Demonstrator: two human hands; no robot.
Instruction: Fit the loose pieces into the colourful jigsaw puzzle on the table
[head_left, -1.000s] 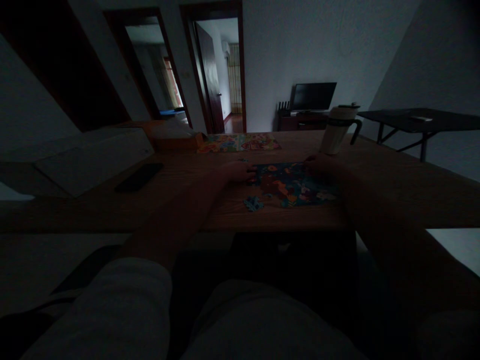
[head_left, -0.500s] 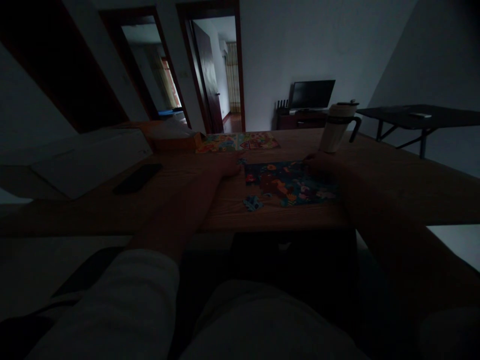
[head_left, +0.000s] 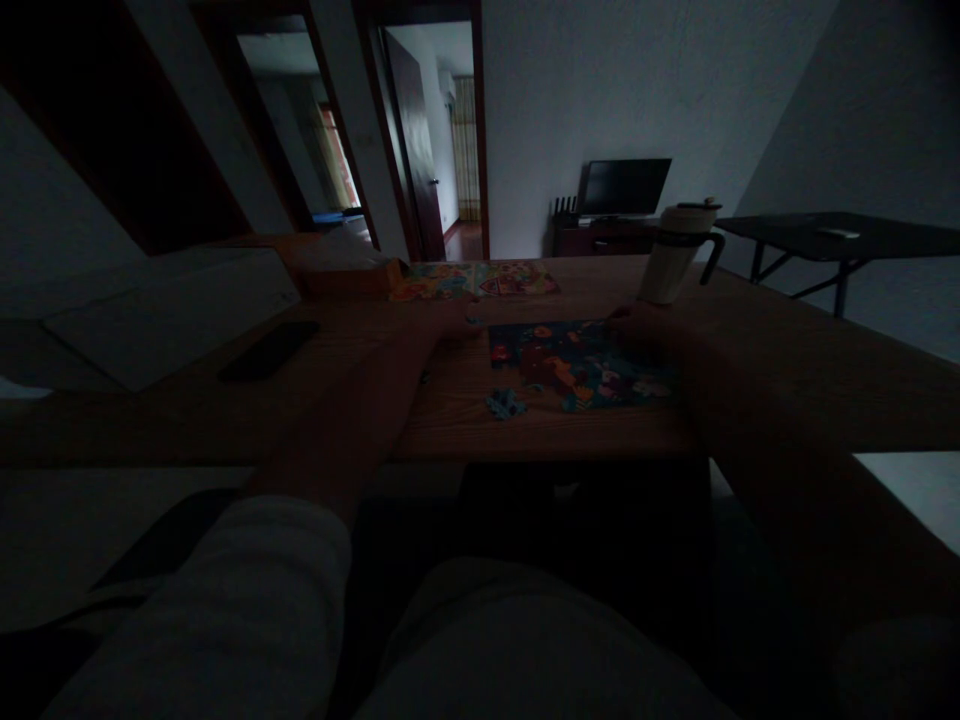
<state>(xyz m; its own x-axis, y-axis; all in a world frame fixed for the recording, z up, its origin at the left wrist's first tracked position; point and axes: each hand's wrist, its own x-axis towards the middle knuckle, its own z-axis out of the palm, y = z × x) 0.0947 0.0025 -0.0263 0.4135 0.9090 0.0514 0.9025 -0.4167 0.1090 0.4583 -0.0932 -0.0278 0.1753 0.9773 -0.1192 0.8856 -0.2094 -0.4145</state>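
A colourful jigsaw puzzle (head_left: 581, 365) lies partly assembled on the wooden table (head_left: 465, 420). My left hand (head_left: 452, 322) rests on the table just left of the puzzle's far corner, beside a small loose piece (head_left: 473, 320); the dim light hides its fingers. My right hand (head_left: 637, 325) sits at the puzzle's far right edge, fingers curled on the puzzle, near the mug. A loose cluster of blue pieces (head_left: 505, 403) lies in front of the puzzle.
A white travel mug (head_left: 673, 253) stands behind my right hand. A picture sheet (head_left: 476, 280) lies further back, a dark phone (head_left: 268, 350) and a white box (head_left: 172, 310) to the left. The room is very dark. A monitor (head_left: 626, 187) and a black side table (head_left: 832, 240) stand beyond.
My left hand has drawn away from the puzzle's left edge, moving back and left toward the small loose piece. My right hand has stayed at the puzzle's far right edge.
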